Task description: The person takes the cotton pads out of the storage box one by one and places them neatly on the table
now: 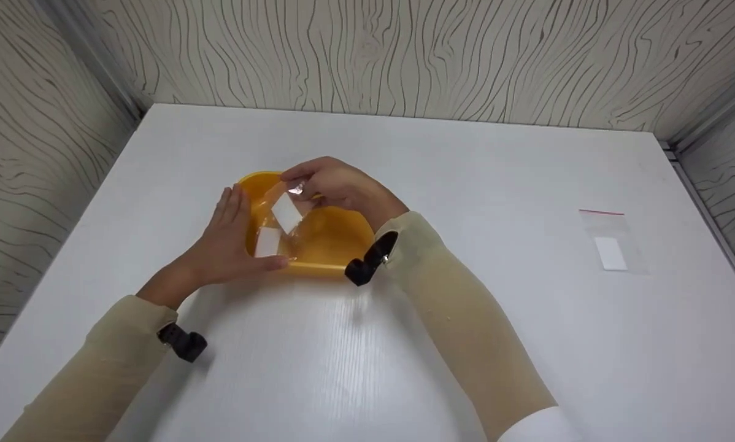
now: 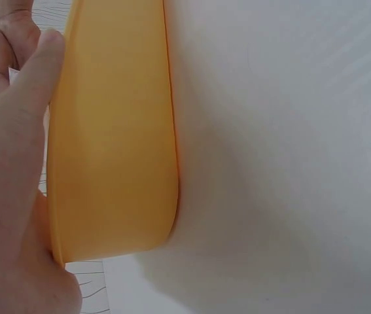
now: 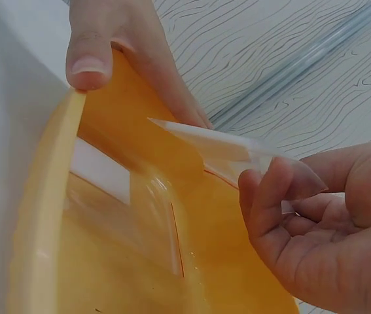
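Note:
A yellow plastic bin [image 1: 337, 236] stands on the white table. My left hand [image 1: 223, 245] rests at its left corner, fingers straight along the left side and thumb on the front rim. Above the bin's interior my right hand [image 1: 343, 187] pinches a small clear zip bag [image 1: 286, 213] with a white card inside. The right wrist view shows this bag [image 3: 224, 144] tilted between thumb and fingers. Another clear bag [image 1: 268, 242] with a white card lies inside the bin, next to my left hand; its red seal line shows in the right wrist view.
One more clear zip bag [image 1: 613, 253] with a red seal and white card lies flat on the right of the table [image 1: 465, 184]. Wood-grain patterned panels [image 1: 373, 55] rise behind the table and at both sides.

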Demonstrator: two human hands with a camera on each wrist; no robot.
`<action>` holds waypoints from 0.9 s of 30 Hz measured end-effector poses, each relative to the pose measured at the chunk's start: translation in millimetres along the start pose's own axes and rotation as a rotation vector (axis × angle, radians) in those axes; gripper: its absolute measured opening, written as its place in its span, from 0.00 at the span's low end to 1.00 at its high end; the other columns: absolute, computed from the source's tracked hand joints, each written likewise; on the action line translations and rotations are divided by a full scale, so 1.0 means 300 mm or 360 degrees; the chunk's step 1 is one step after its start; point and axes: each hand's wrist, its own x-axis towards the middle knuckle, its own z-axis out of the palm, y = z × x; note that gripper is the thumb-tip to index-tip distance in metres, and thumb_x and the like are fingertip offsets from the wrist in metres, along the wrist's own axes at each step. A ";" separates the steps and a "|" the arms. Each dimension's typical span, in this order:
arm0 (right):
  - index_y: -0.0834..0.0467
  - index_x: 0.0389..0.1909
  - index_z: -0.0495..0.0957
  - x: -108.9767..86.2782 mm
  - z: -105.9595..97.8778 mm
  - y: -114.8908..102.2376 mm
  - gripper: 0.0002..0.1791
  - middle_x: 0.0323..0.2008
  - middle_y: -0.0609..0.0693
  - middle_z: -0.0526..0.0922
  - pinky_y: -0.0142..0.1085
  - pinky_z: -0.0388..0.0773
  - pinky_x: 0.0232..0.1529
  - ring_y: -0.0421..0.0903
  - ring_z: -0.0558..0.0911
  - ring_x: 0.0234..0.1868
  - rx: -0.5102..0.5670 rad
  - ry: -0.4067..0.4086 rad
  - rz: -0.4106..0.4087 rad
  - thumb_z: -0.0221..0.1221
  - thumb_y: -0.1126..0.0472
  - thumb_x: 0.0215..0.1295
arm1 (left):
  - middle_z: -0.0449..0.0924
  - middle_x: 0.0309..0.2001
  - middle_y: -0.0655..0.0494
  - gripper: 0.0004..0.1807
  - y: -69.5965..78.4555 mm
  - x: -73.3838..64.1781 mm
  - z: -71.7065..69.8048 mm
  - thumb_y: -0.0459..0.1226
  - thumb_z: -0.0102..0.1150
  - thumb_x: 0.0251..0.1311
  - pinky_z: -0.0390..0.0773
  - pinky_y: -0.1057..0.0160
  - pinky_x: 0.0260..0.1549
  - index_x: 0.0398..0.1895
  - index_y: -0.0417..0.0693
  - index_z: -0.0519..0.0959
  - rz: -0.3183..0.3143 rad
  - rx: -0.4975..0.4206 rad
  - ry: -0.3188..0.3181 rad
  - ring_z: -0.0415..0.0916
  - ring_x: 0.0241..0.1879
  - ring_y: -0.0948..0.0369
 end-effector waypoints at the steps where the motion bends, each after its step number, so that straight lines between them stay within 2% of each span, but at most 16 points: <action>1: 0.61 0.65 0.77 -0.001 -0.004 0.001 0.25 0.54 0.53 0.81 0.31 0.81 0.42 0.46 0.77 0.41 0.0007 -0.0002 -0.0005 0.53 0.77 0.70 | 0.16 0.79 0.39 0.78 0.000 -0.001 0.000 0.72 0.63 0.50 0.35 0.35 0.73 0.78 0.33 0.25 -0.0002 -0.0003 0.0001 0.14 0.78 0.43; 12: 0.60 0.66 0.76 -0.010 -0.034 0.007 0.24 0.53 0.54 0.82 0.36 0.82 0.52 0.47 0.78 0.44 0.0055 0.0016 -0.0066 0.58 0.75 0.70 | 0.16 0.79 0.39 0.78 0.008 -0.001 -0.009 0.73 0.62 0.50 0.28 0.37 0.74 0.78 0.32 0.24 -0.0019 0.0022 -0.0025 0.13 0.78 0.42; 27: 0.60 0.66 0.76 -0.042 -0.094 0.027 0.26 0.55 0.55 0.82 0.28 0.77 0.38 0.45 0.78 0.42 0.0110 -0.0015 -0.0155 0.51 0.78 0.69 | 0.19 0.79 0.36 0.78 0.001 0.001 -0.003 0.73 0.61 0.50 0.25 0.40 0.74 0.78 0.28 0.28 0.0007 0.0069 0.0006 0.14 0.78 0.42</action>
